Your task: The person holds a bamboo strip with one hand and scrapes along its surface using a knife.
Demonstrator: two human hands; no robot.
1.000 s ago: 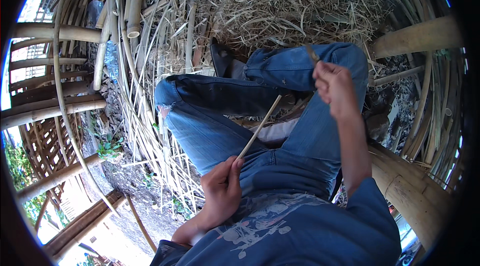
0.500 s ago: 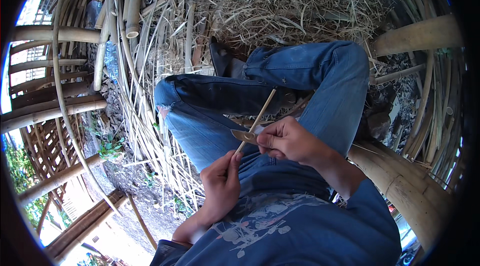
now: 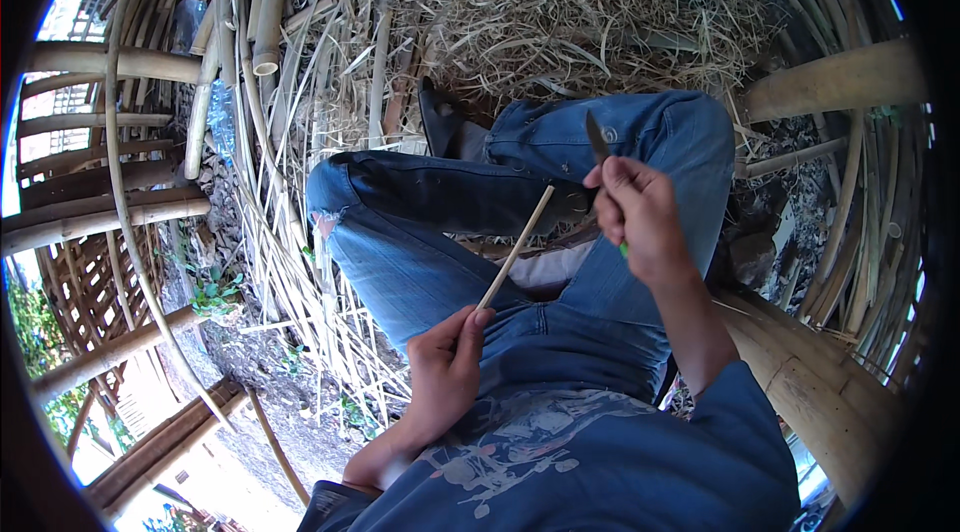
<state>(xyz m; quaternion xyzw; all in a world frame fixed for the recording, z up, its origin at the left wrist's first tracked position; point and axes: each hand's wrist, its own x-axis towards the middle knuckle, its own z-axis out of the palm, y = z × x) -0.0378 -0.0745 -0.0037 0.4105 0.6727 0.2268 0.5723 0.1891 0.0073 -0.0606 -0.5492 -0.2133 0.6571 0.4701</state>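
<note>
Mid-frame, a stick point(image 3: 518, 245) was pinched in the left hand point(image 3: 446, 357) and a knife point(image 3: 598, 139) gripped in the right hand point(image 3: 638, 217), shallow strokes clear of the fingers point(image 3: 470, 329) seeming best.

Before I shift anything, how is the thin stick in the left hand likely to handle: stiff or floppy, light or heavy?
Probably fairly stiff: the thin stick runs straight beyond the left hand, with no visible bend. Likely light, being so slender. It may pivot if pushed at its free end, since only its near end appears gripped.
</note>
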